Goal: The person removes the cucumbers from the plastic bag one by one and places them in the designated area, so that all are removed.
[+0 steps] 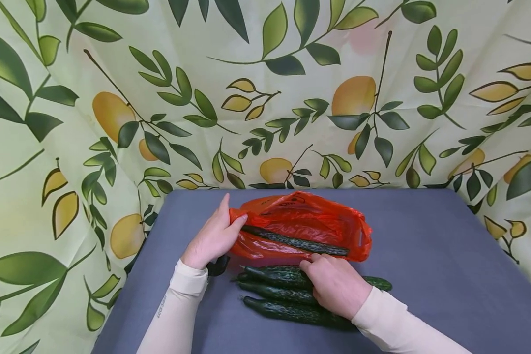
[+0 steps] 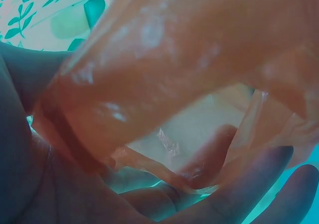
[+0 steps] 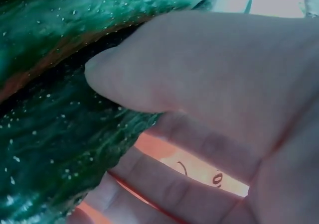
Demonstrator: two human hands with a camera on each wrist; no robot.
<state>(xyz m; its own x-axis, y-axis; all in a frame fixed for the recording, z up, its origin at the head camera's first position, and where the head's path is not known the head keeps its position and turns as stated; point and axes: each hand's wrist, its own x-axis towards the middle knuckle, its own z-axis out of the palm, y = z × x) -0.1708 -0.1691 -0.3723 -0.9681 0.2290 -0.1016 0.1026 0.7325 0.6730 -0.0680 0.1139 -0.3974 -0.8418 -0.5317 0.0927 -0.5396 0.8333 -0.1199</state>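
Note:
A red plastic bag [image 1: 298, 216] lies with its mouth facing me, and a long dark cucumber [image 1: 303, 243] rests inside it. My left hand [image 1: 212, 238] grips the bag's left edge, thumb over the film. In the left wrist view, bag film [image 2: 119, 94] covers part of the fingers [image 2: 214, 154]. Three more cucumbers lie side by side before the bag. My right hand [image 1: 338, 285] holds the farthest cucumber [image 1: 272, 276]; the right wrist view shows the thumb [image 3: 129, 74] on its bumpy skin. The middle cucumber [image 1: 274, 294] and nearest cucumber [image 1: 287, 313] are partly hidden by this hand.
A grey-blue cloth [image 1: 429, 236] covers the table. Behind it and along both sides hangs a pale curtain [image 1: 305, 88] printed with leaves and fruit. A black strap [image 1: 218, 266] shows beside the left wrist.

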